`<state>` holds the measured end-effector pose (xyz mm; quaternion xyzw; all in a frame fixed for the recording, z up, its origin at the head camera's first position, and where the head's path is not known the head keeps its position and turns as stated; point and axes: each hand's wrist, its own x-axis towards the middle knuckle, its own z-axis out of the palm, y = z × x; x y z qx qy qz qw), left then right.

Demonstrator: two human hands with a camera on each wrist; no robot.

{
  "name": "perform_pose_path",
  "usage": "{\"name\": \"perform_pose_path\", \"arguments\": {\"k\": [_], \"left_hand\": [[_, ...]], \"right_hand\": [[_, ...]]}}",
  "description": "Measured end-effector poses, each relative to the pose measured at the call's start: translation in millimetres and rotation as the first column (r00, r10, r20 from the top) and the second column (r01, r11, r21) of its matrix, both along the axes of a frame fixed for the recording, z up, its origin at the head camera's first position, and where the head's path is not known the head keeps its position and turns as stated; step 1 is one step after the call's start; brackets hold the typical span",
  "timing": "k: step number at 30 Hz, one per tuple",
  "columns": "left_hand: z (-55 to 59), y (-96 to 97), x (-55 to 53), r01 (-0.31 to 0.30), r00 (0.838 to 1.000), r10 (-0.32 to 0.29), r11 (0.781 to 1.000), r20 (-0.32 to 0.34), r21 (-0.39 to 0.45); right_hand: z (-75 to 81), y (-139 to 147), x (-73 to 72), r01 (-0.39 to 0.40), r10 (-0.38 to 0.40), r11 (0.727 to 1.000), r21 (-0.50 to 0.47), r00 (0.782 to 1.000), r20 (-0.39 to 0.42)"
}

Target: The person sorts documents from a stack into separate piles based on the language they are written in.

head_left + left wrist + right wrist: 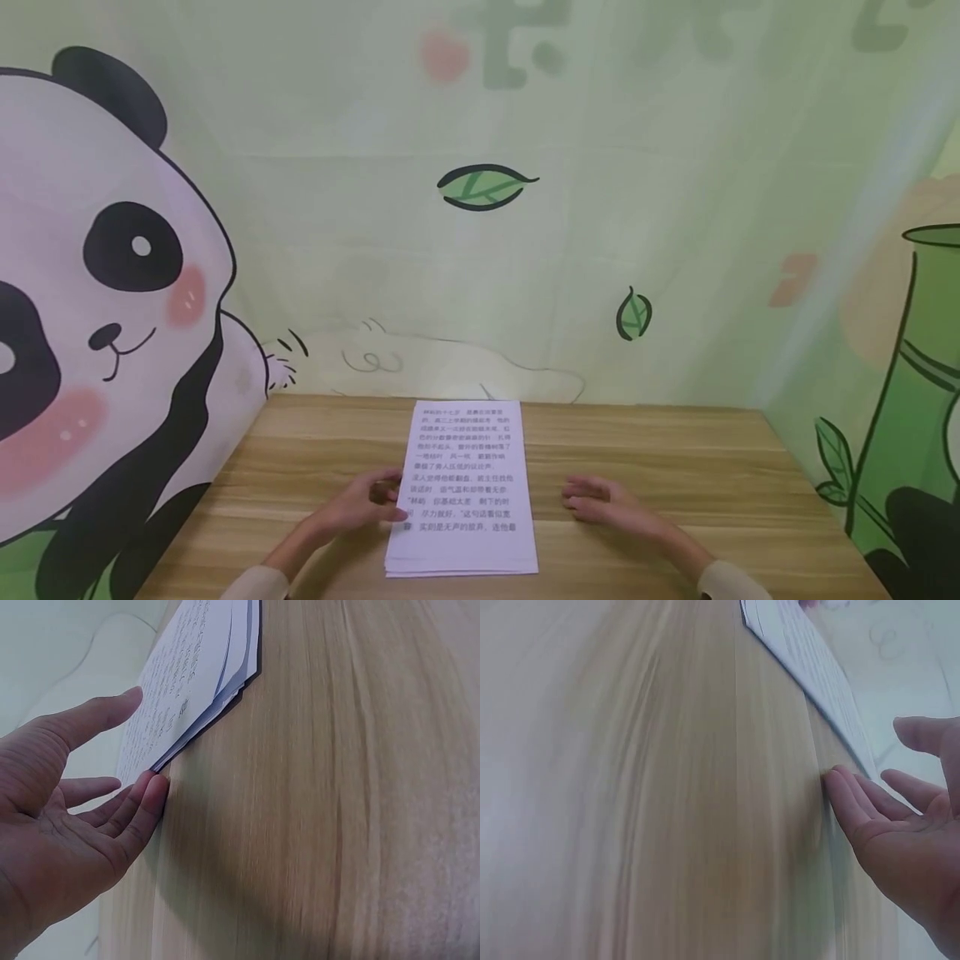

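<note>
A stack of printed white sheets lies on the wooden table in front of me, its rows of text facing up. At its left edge is my left hand. In the left wrist view, the fingertips touch the side of the stack, while the thumb stands raised and spread from them. To the right of the sheets, my right hand rests with its fingertips on the wood, a gap away from the paper. Its fingers are loosely extended and hold nothing.
The wooden table reaches back to a pale green cloth backdrop. Printed on the cloth are a large panda at the left, leaves, and a bamboo stalk at the right.
</note>
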<state>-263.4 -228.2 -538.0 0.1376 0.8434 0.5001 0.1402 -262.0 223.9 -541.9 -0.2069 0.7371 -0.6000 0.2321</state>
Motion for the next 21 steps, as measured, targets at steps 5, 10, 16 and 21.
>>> {"name": "perform_pose_path", "arguments": {"k": [5, 10, 16, 21], "left_hand": [[-0.9, 2.8, -0.9, -0.002, 1.0, 0.002, 1.0, 0.015, 0.02], [-1.0, 6.2, -2.8, 0.002, 1.0, -0.003, 0.999, 0.02, 0.038], [1.4, 8.1, -1.1, -0.026, 0.999, 0.025, 0.999, 0.041, 0.025], [2.1, 11.9, -0.5, -0.012, 0.997, 0.009, 0.999, 0.074, 0.041]], "right_hand": [[-2.0, -25, -1.5, -0.03, 0.03, 0.999, -0.02, 1.0, 0.005], [-3.3, -39, -2.6, -0.064, 0.064, 0.997, -0.037, 0.998, 0.018], [-2.1, -43, -3.5, -0.06, 0.06, 0.998, -0.015, 0.997, 0.053], [-0.1, -38, -3.6, -0.064, 0.064, 0.998, 0.002, 0.994, 0.085]]}}
